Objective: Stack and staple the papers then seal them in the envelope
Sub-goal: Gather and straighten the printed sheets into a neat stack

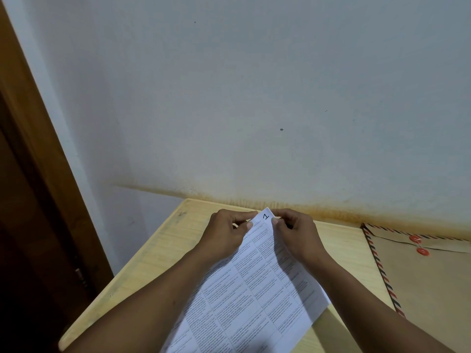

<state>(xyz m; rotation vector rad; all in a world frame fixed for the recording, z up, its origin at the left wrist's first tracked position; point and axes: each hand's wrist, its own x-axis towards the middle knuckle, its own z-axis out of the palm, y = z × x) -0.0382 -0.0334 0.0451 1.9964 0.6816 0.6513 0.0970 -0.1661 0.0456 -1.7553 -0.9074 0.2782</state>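
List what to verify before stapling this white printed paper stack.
1. Left hand and right hand pinch the white printed paper stack at its far corner: ok.
2. Sheet edges squared: cannot tell.
3. Stapler in view: not ok, none seen.
4. Brown paper envelope with striped edges lies on the light wooden table, right of the stack: ok.
5. Envelope flap open: cannot tell.
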